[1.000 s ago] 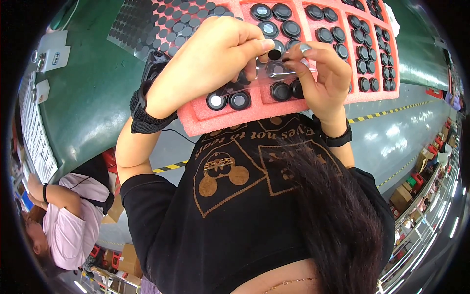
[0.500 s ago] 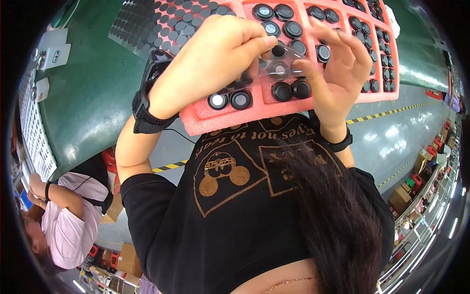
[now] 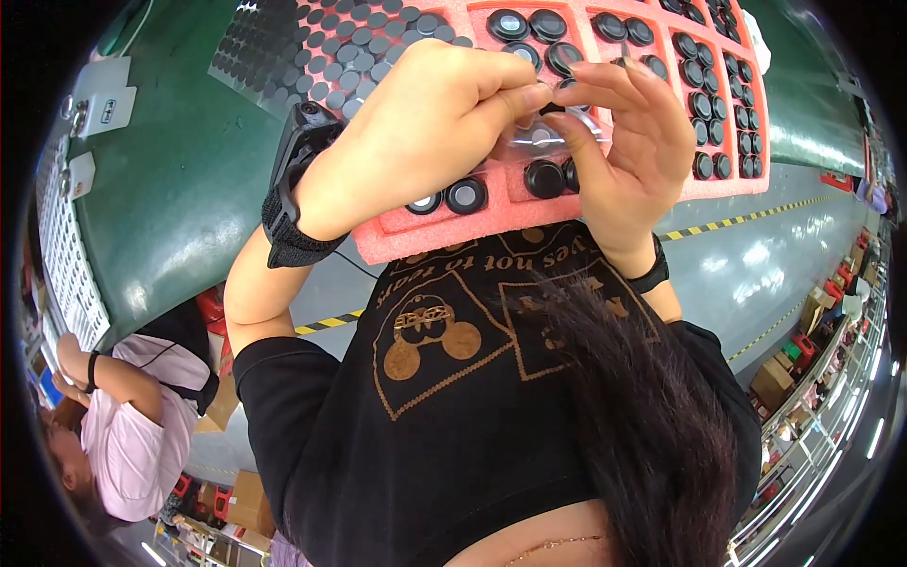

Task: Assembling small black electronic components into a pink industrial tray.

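L hand (image 3: 444,111) pinching clr film (image 3: 525,147), R hand (image 3: 641,144) at edge.

Left hand (image 3: 430,104) at 12 o'clock, fingers bent, thumb pinching against index finger; right hand (image 3: 638,142) toward 2 o'clock, fingers curved, fingertips near left thumb.

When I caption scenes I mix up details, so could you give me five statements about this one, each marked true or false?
1. The foam tray is pink. True.
2. The left hand holds clear film. True.
3. The right hand lies flat on the tabletop. False: it is raised over the foam tray.
4. Black round pieces sit in the foam tray. True.
5. The tabletop is red. False: it is green.
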### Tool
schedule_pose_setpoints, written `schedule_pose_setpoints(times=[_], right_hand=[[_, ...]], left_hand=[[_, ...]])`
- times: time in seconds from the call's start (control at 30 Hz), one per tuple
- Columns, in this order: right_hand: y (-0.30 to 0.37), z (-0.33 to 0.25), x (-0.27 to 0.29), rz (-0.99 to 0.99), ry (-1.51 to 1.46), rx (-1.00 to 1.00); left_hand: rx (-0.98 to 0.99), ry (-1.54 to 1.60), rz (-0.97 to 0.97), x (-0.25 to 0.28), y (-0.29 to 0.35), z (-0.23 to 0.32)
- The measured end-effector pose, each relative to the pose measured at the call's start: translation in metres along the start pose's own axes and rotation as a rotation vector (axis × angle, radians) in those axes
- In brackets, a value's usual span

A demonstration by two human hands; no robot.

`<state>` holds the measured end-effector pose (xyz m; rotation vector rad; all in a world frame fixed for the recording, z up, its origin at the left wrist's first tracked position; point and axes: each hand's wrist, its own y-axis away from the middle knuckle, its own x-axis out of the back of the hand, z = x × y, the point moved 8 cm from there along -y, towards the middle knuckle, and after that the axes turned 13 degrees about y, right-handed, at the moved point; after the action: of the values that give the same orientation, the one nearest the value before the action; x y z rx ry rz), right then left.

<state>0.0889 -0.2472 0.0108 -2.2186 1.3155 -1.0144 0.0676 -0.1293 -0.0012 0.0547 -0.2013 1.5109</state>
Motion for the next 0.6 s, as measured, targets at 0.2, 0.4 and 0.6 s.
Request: schedule_pose_setpoints(times=[0.2,0.4,0.6], right_hand=[[-0.002,0.002,0.001,-0.053,-0.010,-0.012],[-0.005,0.016,0.001,-0.087,-0.278,-0.207],[-0.001,0.020,0.002,-0.092,-0.261,-0.203]], left_hand=[[0.012,-0.036,-0.042,-0.001,0.001,0.002],[-0.116,-0.101,-0.048,-0.002,0.002,0.005],[-0.162,-0.190,-0.075,-0.005,0.002,0.007]])
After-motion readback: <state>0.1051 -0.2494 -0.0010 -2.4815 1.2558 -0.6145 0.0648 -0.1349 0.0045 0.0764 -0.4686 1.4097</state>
